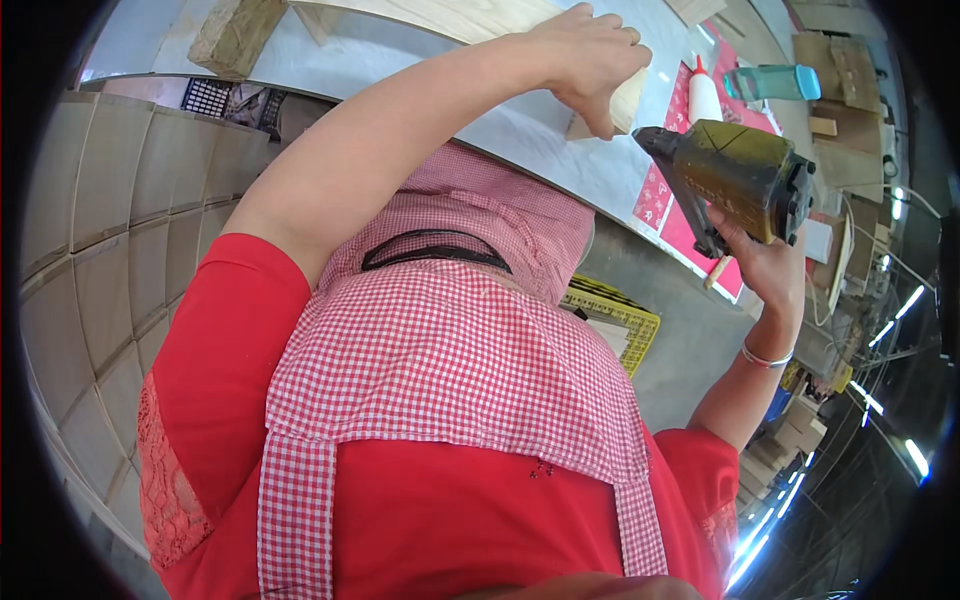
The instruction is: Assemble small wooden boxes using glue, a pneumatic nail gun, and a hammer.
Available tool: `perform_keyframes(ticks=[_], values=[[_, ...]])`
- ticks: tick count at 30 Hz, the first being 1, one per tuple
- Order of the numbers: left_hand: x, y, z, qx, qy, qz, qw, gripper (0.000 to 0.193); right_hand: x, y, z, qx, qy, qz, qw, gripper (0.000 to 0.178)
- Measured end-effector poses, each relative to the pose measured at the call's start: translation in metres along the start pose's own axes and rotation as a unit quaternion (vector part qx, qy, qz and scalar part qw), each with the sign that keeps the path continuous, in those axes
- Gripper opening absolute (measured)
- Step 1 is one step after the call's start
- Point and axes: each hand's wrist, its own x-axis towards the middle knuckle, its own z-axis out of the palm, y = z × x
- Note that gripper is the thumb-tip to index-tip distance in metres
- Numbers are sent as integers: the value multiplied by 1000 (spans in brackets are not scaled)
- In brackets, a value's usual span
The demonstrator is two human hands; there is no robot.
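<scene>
My left hand (590, 62) is closed over the right end of a pale wooden board assembly (465, 14), its thumb down at the near edge. A short wooden end piece (628, 100) shows just beneath the fingers. My right hand (768, 262) is wrapped around the handle of a dark nail gun (735, 170) with a scuffed yellowish body. The tool's narrow nose points left, close to the end piece; whether they touch I cannot tell.
A white squeeze bottle (704, 98) with a red tip and a teal bottle (772, 82) stand beyond the nail gun on the bench (540, 130). A wooden block (236, 36) sits at the far left. Below the bench is a yellow crate (630, 322); stacked panels (110, 250) line the left.
</scene>
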Motion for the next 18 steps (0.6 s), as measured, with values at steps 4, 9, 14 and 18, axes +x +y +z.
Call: perform_keyframes(ticks=[4, 9, 14, 18], values=[[-1, 21, 15, 262, 38, -127, 956, 68, 7, -3, -1, -7, -19, 9, 1000, 32], [6, -17, 13, -17, 13, 12, 1000, 67, 13, -5, 0, 25, -37, 45, 998, 31], [6, -16, 14, -17, 17, 9, 1000, 67, 13, -6, 2, 51, -25, 74, 996, 31], [6, -17, 13, -21, 14, 8, 1000, 66, 16, -5, -2, -15, -35, 43, 998, 33]])
